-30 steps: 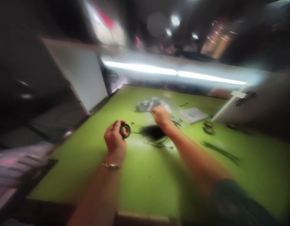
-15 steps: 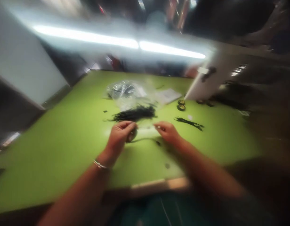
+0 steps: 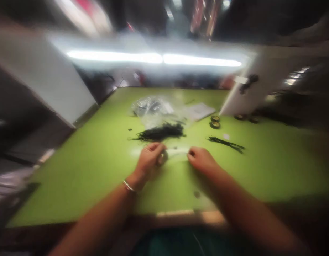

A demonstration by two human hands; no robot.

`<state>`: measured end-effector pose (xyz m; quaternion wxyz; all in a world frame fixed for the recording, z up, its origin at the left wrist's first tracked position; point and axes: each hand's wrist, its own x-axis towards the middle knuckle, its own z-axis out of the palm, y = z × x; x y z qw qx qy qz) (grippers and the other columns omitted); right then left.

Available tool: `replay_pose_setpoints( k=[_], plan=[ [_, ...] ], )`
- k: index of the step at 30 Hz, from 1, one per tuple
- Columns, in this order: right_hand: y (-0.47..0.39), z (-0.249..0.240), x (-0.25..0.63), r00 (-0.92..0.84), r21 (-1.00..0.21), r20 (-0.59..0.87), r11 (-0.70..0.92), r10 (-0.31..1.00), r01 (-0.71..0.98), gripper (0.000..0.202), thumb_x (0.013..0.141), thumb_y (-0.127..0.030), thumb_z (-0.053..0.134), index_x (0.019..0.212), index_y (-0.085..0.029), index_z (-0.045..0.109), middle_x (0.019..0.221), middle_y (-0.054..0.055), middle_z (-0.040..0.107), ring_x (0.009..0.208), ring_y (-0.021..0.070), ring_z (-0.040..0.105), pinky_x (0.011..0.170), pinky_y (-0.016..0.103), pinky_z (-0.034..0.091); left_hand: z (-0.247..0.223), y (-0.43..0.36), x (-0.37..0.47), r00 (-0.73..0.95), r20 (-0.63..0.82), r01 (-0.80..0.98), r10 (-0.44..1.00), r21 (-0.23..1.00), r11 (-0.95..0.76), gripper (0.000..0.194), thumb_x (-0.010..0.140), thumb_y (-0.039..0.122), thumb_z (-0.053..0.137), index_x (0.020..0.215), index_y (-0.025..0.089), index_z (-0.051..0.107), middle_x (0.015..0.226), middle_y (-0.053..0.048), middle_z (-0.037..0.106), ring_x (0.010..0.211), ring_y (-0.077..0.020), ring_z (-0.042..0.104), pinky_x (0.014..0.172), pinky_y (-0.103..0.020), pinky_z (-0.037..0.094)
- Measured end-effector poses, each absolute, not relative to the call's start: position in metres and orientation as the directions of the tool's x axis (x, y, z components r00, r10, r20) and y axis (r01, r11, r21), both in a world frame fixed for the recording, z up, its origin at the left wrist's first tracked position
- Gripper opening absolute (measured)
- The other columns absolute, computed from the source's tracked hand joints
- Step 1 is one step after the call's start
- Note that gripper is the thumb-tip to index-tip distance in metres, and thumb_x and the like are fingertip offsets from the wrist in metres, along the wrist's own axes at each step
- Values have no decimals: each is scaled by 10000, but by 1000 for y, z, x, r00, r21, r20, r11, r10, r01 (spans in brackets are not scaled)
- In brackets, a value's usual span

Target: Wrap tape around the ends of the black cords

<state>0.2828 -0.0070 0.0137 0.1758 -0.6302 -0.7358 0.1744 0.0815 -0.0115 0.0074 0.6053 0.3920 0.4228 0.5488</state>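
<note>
My left hand [image 3: 151,160], a bracelet at its wrist, is closed with thumb and fingers pinched. It grips a dark ring-shaped roll of tape [image 3: 162,158], which shows below the thumb. A thin cable [image 3: 177,154] runs across from there to my right hand [image 3: 202,157], whose fingers are pinched together at its far end; blur hides the exact grip. Just beyond my hands lies a tangled bundle of black cables [image 3: 161,132]. A small dark piece [image 3: 175,147] shows between the hands.
Behind the bundle lies a clear plastic bag [image 3: 151,106] beside a white sheet [image 3: 202,111]. To the right are tape rolls [image 3: 215,124] and a smaller bunch of black cables [image 3: 225,143]. White panels [image 3: 240,96] flank the green table [image 3: 95,170].
The camera view has shifted, so everything sits further right. The cable's loose dark end, earlier hanging below my right hand, no longer shows; the cable now reaches that hand.
</note>
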Motion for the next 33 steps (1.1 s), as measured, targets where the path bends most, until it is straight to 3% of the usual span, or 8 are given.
replay_pose_setpoints(
  k=[6,11,14,17,24,28,31,33],
  plan=[
    [2,28,306,203,-910,215,121,955,396,204,791,-353,578,725,-165,622,587,-2,631,432,88,486,396,205,375,15,-17,83,88,-112,-300,990,945,133,206,715,326,692,660,128,672,439,24,483,372,-60,363,392,-212,210],
    [1,29,300,355,-978,206,186,912,90,179,760,-345,609,737,-168,619,644,-1,638,468,67,474,388,176,346,13,-19,85,120,-167,-303,979,933,196,245,737,358,643,661,129,682,378,33,400,376,-80,351,418,-234,218],
    [-11,25,272,112,-978,169,152,979,144,186,750,-348,642,715,-166,659,650,7,636,508,89,499,433,207,388,10,-20,89,229,-230,-335,946,894,298,373,764,482,595,681,126,671,416,12,442,393,-95,377,426,-238,240],
    [-21,21,247,-68,-926,264,272,962,260,140,750,-296,646,684,-176,673,752,31,678,702,144,602,640,266,490,7,-21,92,340,-239,-384,909,848,367,562,798,651,487,675,124,640,469,-10,481,400,-95,388,431,-240,261],
    [-19,13,246,-181,-819,339,384,923,426,114,754,-234,598,661,-187,644,776,36,679,710,148,597,604,249,448,6,-26,97,190,-217,-304,957,914,268,678,762,771,453,829,126,651,465,-4,497,401,-106,418,420,-239,283],
    [-18,10,246,-215,-806,283,353,935,474,131,754,-222,576,635,-180,609,621,-7,606,582,114,509,574,242,403,6,-27,96,181,-171,-294,969,931,219,808,739,804,433,1126,119,616,511,-15,565,402,-124,457,419,-245,293],
    [-18,11,246,-158,-863,258,301,953,406,123,744,-243,590,640,-177,595,608,-14,588,567,110,495,564,239,406,10,-25,93,274,-235,-393,933,857,332,859,753,777,458,1322,135,490,618,-41,641,433,-161,526,447,-270,366],
    [-18,13,247,-111,-907,230,254,967,335,128,734,-259,605,637,-178,588,605,-17,585,570,111,502,568,239,420,13,-22,91,342,-272,-434,899,803,408,715,755,653,585,1237,126,571,701,-70,677,489,-181,573,498,-302,429]
  ],
)
